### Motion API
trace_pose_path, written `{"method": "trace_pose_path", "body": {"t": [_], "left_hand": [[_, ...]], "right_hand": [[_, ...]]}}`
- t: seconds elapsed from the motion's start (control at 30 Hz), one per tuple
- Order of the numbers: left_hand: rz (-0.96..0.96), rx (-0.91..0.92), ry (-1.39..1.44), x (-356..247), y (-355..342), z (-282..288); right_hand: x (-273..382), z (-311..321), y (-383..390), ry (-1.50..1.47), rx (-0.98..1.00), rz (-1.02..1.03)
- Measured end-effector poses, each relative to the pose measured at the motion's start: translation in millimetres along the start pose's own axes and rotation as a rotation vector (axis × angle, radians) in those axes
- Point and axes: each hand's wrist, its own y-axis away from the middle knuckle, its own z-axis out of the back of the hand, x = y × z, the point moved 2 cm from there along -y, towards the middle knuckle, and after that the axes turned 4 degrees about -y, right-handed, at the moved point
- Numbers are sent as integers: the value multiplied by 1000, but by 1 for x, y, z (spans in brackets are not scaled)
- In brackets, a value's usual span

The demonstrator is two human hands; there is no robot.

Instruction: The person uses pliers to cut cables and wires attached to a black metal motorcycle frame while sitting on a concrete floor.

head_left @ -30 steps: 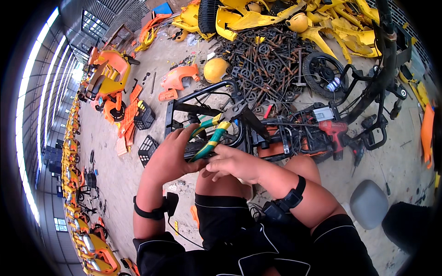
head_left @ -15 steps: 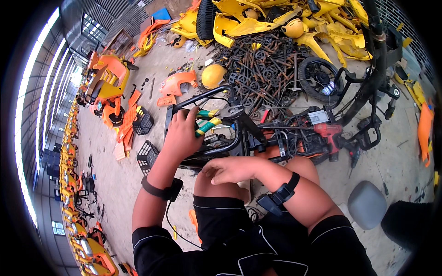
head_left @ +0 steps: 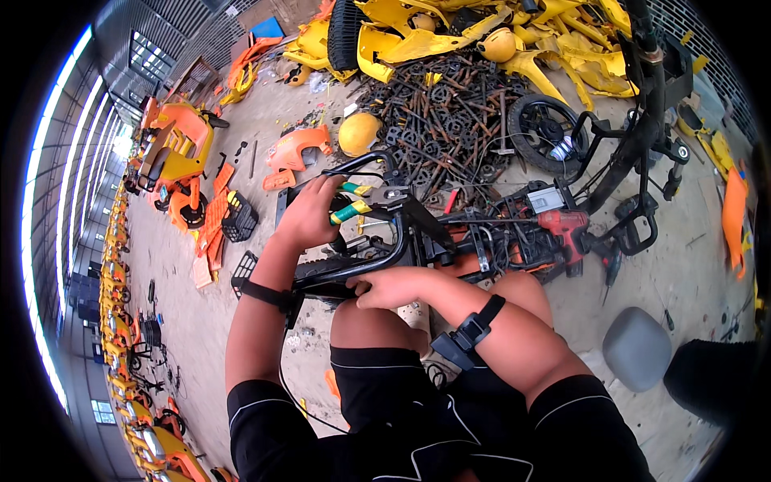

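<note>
Frame (head_left: 399, 241) edges crowd pliers (head_left: 352, 211): bent black tubes above and below; floor (head_left: 210, 321) spreads out to the left. Hands apart: left hand (head_left: 312, 215) clamped on pliers' handles, right hand (head_left: 393, 287) curled at near tube, can't tell if it holds anything. Pliers over frame, green-and-yellow handles spread, grey head pointing right, bite unclear. Concrete floor, scattered bits. Red drill (head_left: 566, 233) right of frame. Rusty heap (head_left: 446, 120) beyond, yellow panels (head_left: 434, 46) behind, scooters (head_left: 120, 321) lined up far left.

The plier grips (head_left: 350, 212) look smooth plastic, the frame (head_left: 399, 239) glossy metal.
</note>
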Motion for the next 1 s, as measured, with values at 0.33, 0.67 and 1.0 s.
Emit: {"method": "trace_pose_path", "body": {"t": [0.33,0.67,1.0], "left_hand": [[26,50,-64,-2,7,0],[241,44,-89,-45,37,17],[548,34,-187,-116,58,33]], "right_hand": [[-7,-1,-23,-4,-84,-33],[-12,5,-32,-28,-121,-8],[1,12,-37,101,-63,93]]}}
